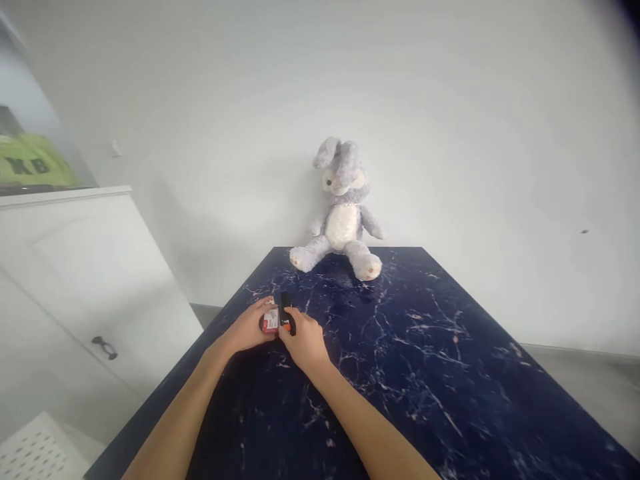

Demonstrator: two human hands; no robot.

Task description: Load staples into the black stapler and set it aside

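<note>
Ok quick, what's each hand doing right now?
Left hand: closed on a red-and-white box.
Right hand: closed on a small black-and-orange object, identity unclear.

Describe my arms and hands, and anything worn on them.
Your left forearm and right forearm are bare as far as the picture shows, slim and narrowing toward the wrist, with no sleeve, watch, bracelet or clear marking. The left hand and right hand are ungloved. The fingers are too small to rule out a thin ring.
</note>
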